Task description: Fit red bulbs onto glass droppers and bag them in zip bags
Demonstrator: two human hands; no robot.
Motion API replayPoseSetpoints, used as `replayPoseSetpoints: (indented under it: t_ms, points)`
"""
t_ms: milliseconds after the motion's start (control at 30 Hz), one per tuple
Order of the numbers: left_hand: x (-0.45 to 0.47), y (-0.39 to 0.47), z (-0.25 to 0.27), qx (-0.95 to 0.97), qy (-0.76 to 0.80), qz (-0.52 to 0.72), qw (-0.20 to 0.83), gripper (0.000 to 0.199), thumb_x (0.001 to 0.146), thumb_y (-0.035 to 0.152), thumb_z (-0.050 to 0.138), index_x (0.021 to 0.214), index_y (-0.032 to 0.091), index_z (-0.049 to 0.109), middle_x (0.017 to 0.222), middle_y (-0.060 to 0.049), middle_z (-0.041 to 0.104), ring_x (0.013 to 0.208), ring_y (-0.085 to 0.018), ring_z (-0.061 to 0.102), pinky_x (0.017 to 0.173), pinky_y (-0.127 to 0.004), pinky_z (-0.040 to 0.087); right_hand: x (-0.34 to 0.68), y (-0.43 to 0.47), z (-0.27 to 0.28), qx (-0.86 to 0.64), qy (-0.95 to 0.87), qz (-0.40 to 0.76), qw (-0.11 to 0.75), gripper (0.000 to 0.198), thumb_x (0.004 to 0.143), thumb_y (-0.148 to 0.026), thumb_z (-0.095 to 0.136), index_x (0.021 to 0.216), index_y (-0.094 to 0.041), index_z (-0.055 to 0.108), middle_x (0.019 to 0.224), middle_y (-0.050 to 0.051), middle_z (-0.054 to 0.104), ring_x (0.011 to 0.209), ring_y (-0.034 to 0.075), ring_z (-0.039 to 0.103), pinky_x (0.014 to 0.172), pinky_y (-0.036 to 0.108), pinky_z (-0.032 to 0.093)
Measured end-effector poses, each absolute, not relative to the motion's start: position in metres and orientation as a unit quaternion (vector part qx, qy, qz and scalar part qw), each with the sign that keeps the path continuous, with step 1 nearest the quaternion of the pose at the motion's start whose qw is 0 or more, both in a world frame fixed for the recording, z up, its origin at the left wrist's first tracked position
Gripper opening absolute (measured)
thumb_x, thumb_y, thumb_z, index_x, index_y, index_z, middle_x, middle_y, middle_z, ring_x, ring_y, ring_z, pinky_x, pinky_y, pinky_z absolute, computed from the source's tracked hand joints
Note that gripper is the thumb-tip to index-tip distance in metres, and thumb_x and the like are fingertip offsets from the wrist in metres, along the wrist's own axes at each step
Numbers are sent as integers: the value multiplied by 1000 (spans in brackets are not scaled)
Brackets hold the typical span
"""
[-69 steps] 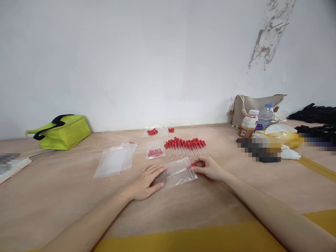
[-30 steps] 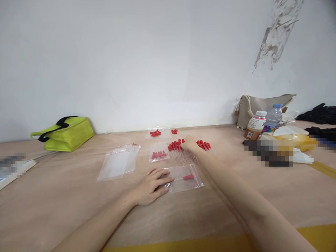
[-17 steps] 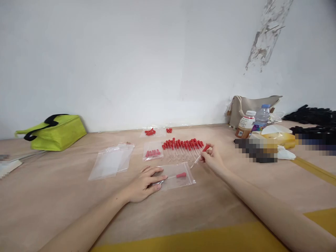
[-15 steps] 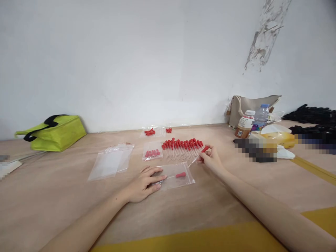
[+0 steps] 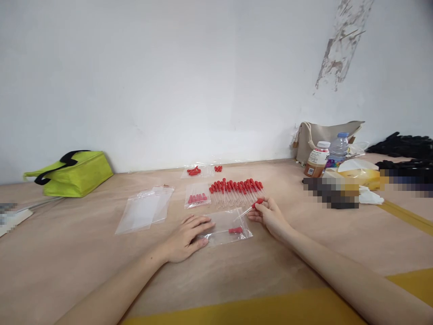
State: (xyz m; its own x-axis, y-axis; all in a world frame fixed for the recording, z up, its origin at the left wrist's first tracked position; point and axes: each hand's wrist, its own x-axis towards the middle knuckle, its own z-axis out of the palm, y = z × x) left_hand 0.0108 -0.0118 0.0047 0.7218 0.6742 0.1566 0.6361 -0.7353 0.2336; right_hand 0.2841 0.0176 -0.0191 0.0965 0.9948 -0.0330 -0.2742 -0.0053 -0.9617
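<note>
Red-topped droppers [image 5: 232,186] lie unbagged in a wide row; the near bag [image 5: 225,219], one dropper [image 5: 236,230] inside, lies under the spread left hand [image 5: 189,237]; a second bag [image 5: 198,189] already holds about five; the right hand [image 5: 272,219] pinches another dropper [image 5: 258,203], tip at the near bag's mouth

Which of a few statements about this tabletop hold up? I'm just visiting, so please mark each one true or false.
1. The right grip pinches a red-bulbed dropper. True.
2. The left grip is a clenched fist. False: the left grip lies open, fingers over one end of the near zip bag.
3. The near zip bag contains another dropper. True.
4. The row of droppers lies left of the packed zip bag. False: the row is to its right.
5. The white-capped bottle stands left of the blue-capped bottle. True.
</note>
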Motion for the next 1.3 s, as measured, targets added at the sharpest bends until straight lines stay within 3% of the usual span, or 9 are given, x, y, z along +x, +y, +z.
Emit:
replayPoseSetpoints:
  t_ms: [100, 300, 733, 933, 1100, 1300]
  points:
    - [12, -13, 6, 923, 355, 121, 87, 44, 89, 36, 38, 132, 29, 30, 131, -4, 41, 120, -22, 33, 101, -42, 24, 285, 16, -18, -473, -437, 555, 527, 14, 69, -19, 55, 77, -20, 43, 65, -1, 58, 55, 10, 59, 56, 25, 50]
    - [12, -13, 6, 922, 356, 126, 87, 45, 89, 37, 39, 132, 27, 31, 130, -4, 41, 120, -22, 34, 101, -42, 24, 288, 17, -23, -447, -638, 481, 402, 21, 61, -26, 66, 77, -14, 62, 68, 1, 63, 61, 12, 58, 57, 23, 46]
    - [11, -12, 5, 924, 353, 120, 80, 42, 89, 35, 38, 131, 29, 33, 131, -4, 40, 120, -22, 34, 100, -41, 25, 291, 14, -13, -378, -769, 420, 300, 19, 74, -28, 52, 80, -18, 67, 73, 0, 65, 66, 12, 56, 64, 23, 42]
    - [10, -10, 3, 925, 354, 112, 75, 38, 90, 35, 37, 127, 32, 39, 132, -2, 39, 121, -22, 33, 100, -42, 24, 298, 21, -16, -408, -740, 431, 315, 18, 70, -29, 56, 78, -16, 65, 72, 1, 63, 65, 12, 55, 62, 23, 42]
    - [10, -10, 4, 928, 345, 118, 78, 38, 90, 35, 37, 127, 32, 40, 132, -3, 40, 121, -23, 33, 99, -43, 26, 315, 53, -15, -567, -677, 256, 393, 12, 65, -22, 57, 74, -14, 59, 63, 0, 58, 57, 11, 51, 54, 21, 39]
    - [10, -11, 4, 926, 349, 116, 79, 38, 89, 35, 38, 127, 32, 40, 131, -3, 40, 121, -22, 33, 100, -44, 25, 314, 99, -1, -659, -640, 121, 376, 19, 63, -19, 57, 81, -15, 52, 69, 2, 58, 64, 13, 54, 56, 20, 38]
